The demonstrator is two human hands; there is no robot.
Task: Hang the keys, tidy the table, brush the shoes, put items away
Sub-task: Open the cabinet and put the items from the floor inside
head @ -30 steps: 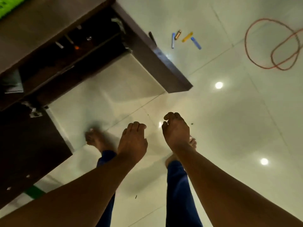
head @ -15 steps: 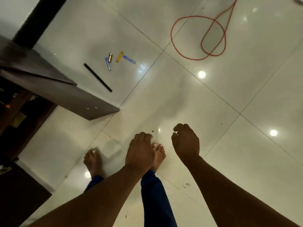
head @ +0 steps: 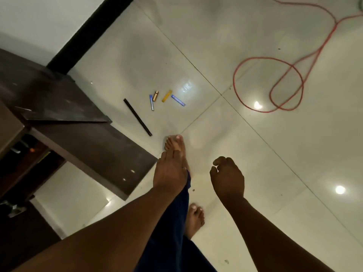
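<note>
Five small items lie on the floor tiles: black stick (head: 137, 117), blue sticks, gold tube, yellow piece. Left hand (head: 170, 170) and right hand (head: 227, 178) hang empty, loosely curled. Likely put-away step; next, stoop and pinch.

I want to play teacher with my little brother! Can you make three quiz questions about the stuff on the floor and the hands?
1. True or false: the left hand grips the black stick.
2. The red cord lies A) on the dark table B) on the floor C) in the right hand.
3. Fill in: the yellow piece lies between two ____ pieces.

Key: 1 false, 2 B, 3 blue.
</note>
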